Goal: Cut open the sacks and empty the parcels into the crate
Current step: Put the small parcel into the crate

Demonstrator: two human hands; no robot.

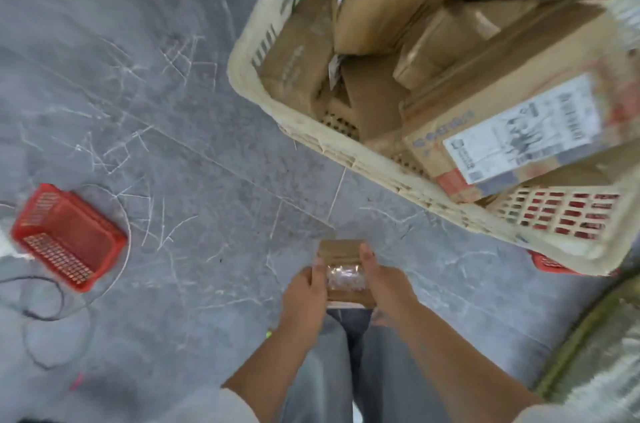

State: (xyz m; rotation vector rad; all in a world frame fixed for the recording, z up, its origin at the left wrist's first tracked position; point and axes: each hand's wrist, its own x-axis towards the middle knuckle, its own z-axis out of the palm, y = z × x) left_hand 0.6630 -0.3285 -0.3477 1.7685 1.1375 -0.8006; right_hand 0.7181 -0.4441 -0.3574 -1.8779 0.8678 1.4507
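I hold a small brown cardboard parcel (341, 254) with shiny tape across its middle, low in the centre of the view. My left hand (304, 294) grips its left side and my right hand (384, 287) grips its right side. Up and to the right stands a large beige plastic crate (256, 90), filled with several brown cardboard parcels; one at the near right carries a white shipping label (526, 135). A woven greenish-white sack (595, 356) shows at the bottom right corner. The parcel in my hands is over the floor, short of the crate's near rim.
A small red plastic basket (69, 239) lies on the grey concrete floor at the left, next to a thin black cable (52, 304). Another red basket (550, 263) peeks out under the crate's near corner. My grey-trousered legs are below my hands.
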